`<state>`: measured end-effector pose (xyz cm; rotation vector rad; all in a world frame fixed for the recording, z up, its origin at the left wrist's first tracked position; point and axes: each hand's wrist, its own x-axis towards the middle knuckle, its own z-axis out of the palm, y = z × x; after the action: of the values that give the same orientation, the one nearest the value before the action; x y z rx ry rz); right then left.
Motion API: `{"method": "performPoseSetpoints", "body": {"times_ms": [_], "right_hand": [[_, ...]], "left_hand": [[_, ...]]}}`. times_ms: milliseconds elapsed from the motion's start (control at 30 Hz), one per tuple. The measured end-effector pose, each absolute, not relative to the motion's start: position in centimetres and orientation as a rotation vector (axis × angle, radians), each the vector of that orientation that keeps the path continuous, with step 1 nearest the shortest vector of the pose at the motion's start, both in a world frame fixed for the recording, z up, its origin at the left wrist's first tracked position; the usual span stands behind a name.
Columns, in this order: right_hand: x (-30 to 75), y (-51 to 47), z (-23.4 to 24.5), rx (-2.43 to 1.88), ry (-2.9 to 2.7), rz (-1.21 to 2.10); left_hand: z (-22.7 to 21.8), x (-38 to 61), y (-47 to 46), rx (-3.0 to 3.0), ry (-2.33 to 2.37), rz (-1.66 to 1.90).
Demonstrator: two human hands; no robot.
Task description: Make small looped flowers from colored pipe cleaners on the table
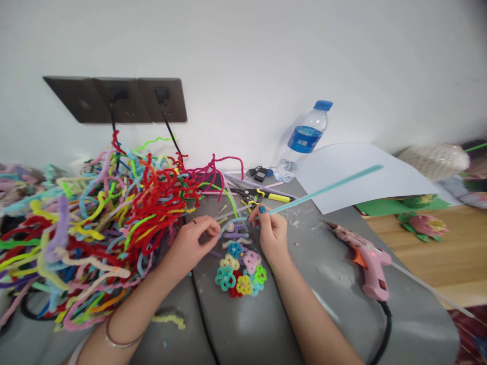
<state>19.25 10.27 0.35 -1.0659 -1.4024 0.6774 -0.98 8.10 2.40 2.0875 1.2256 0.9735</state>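
Nearest, one bracelet [118, 340] circles the left wrist, and one yellow scrap [170, 320] lies on the grey bench [335, 314] beside that forearm. Between the forearms sits a cluster of small looped flowers [239, 271], at least six, each a different colour.

Just past them, the left hand [192, 238] is pinched shut, thumb to forefinger, on the curled near end of one teal pipe cleaner [327, 189]. The right hand [272, 232] is closed on it a little further along, fingertips tight. From there it runs straight, its long axis slanting up and away to the right, and the free tip points toward one white sheet [365, 172] – it hangs in the air above the bench, not resting on it.

To the right lies one pink glue gun [367, 263], nozzle aimed at the hands. Left of them heaps a tangled pile [95, 228] of pipe cleaners (far too many to count). Further back are one pair of pliers [262, 194] and one bottle [304, 139] – and on the wall, three sockets [117, 99], two with plugs in.
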Motion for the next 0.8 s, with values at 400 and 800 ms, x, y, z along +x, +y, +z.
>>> {"method": "performPoseSetpoints", "body": {"times_ms": [400, 800], "right_hand": [[19.33, 10.03, 0.10, -1.057, -1.483, 0.665], [18.98, 10.64, -0.10, -1.005, -1.362, 0.830]], "left_hand": [[2.17, -0.69, 8.06, 2.051, 1.205, 0.918], [2.23, -0.93, 8.15, 2.061, 1.260, 1.006]]}}
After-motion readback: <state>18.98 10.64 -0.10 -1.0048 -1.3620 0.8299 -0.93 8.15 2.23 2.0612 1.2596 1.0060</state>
